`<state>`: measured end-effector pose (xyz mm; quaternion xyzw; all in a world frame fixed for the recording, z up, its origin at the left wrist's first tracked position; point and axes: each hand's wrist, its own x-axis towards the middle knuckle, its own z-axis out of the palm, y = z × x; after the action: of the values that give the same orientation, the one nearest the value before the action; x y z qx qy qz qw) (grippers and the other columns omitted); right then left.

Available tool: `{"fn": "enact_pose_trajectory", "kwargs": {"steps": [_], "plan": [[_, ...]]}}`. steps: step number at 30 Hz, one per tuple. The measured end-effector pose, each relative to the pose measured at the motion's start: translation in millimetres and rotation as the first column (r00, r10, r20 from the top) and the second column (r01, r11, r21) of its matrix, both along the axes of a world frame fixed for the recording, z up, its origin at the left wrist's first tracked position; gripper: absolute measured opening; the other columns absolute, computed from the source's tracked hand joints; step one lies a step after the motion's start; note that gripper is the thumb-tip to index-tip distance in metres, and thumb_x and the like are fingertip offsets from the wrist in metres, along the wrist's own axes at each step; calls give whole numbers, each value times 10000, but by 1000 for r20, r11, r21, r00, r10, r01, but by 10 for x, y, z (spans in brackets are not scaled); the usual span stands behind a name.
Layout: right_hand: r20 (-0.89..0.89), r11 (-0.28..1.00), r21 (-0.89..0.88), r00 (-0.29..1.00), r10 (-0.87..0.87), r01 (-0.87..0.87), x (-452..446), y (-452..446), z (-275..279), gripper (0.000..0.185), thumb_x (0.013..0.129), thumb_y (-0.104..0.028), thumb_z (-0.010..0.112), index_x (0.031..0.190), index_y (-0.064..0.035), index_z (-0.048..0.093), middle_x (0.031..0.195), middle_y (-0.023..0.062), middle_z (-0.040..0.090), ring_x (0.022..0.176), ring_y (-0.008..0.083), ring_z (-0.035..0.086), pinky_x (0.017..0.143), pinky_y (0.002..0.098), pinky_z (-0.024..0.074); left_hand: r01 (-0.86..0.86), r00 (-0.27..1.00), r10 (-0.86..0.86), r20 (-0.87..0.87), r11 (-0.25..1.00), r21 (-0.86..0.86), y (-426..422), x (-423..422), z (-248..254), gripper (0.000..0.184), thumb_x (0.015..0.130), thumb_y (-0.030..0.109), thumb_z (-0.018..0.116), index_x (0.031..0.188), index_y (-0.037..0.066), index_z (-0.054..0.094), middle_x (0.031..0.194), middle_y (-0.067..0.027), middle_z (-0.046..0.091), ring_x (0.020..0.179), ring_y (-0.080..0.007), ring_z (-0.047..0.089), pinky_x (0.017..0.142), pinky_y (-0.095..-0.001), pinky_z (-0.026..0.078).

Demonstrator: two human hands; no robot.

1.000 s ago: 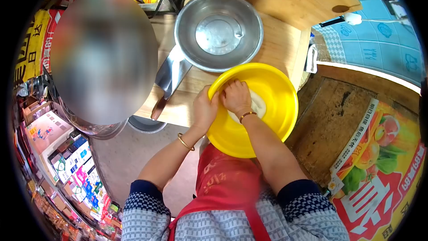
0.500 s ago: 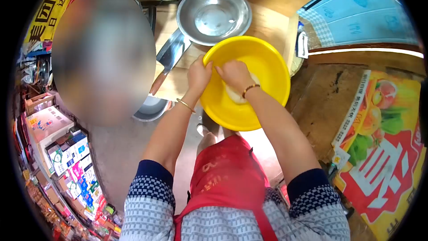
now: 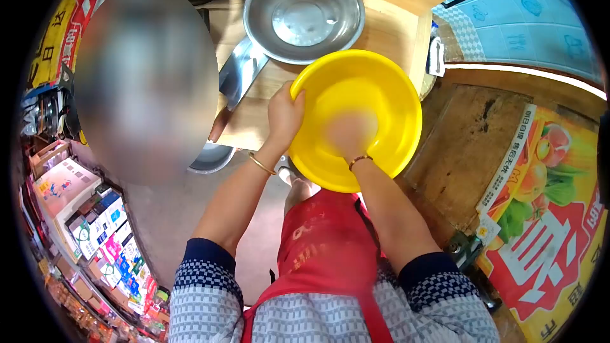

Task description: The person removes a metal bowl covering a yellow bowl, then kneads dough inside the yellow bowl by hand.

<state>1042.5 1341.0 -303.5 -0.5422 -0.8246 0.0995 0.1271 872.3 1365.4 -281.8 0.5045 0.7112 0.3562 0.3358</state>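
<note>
A yellow basin (image 3: 397,130) tilts at the front edge of a wooden table. My left hand (image 3: 285,114) is closed round its left rim, thumb on the inside wall. Down in the basin, my right hand (image 3: 351,132) is smeared by motion, so its fingers cannot be made out. The pale, dough-like lump from the earlier frame is not distinguishable beneath that hand now. Behind the basin stands a wide steel bowl (image 3: 304,22). A cleaver (image 3: 241,76) lies left of the basin, its wooden handle pointing towards me.
The wooden table (image 3: 257,105) carries the bowl and cleaver. Below its left edge sits a grey metal pan (image 3: 213,157). A large blurred oval covers the left side. Shelves with packaged goods (image 3: 108,228) stand at lower left, and a printed yellow poster (image 3: 540,228) at right.
My right hand has moved down and slightly right inside the basin, away from the left rim. My left hand still grips the rim. The view has shifted slightly.
</note>
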Motion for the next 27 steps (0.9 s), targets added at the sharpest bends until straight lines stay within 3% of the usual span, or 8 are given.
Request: {"fn": "enact_pose_trajectory", "kwargs": {"steps": [3,4,8,13,17,21,23,27], "plan": [[-5,995,95,1000,12,-12,-30,156,-155,185,765,-246,585,632,-123,624,663,58,590,710,250,569,740,421,418,-1,1000,2,-21,1000,23,60,14,12,175,851,145,616,966,14,624,829,-224,650,797,-415,627,690,-459,485],[10,988,150,999,42,-43,-40,163,-180,186,763,-246,585,628,-123,619,659,53,583,706,248,568,737,422,415,-3,1000,3,5,999,-39,57,11,30,180,853,144,614,975,13,622,843,-224,649,805,-414,626,696,-459,483],[107,996,36,991,81,-85,-93,294,-198,188,768,-245,583,632,-120,622,669,47,592,716,243,569,745,416,412,-8,998,17,65,990,-143,70,17,76,192,862,145,606,994,5,615,884,-226,647,827,-410,621,710,-457,477],[216,992,-38,968,127,-121,-188,432,-141,196,779,-253,576,644,-124,635,685,46,606,747,236,573,766,416,411,-11,998,20,61,991,-136,89,23,113,190,875,147,598,995,0,609,888,-228,644,830,-410,620,713,-447,480],[180,987,-93,973,145,-130,-240,535,-145,197,781,-260,574,658,-122,646,701,50,617,760,234,577,782,420,407,6,998,4,69,989,-148,112,5,165,201,877,106,589,1034,-18,610,873,-226,653,803,-374,640,706,-397,494],[162,980,-125,972,172,-153,-279,604,-165,184,770,-256,586,680,-114,661,723,52,631,777,231,580,804,409,403,22,1000,-23,-5,991,-135,119,3,137,198,871,97,589,1030,-19,610,868,-222,650,799,-370,639,712,-394,493],[135,978,-130,974,179,-162,-289,621,-200,178,765,-253,591,688,-112,666,725,52,634,781,229,581,808,404,402,6,997,3,77,993,-121,108,12,141,201,867,86,588,1035,-22,610,868,-219,650,797,-367,640,716,-394,493],[29,973,-149,983,180,-174,-326,685,-241,172,754,-249,605,670,-113,667,706,46,630,786,221,582,792,382,410,21,999,-18,35,995,-99,106,5,146,208,867,79,584,1049,-20,608,877,-218,653,801,-365,642,721,-395,495]]}}
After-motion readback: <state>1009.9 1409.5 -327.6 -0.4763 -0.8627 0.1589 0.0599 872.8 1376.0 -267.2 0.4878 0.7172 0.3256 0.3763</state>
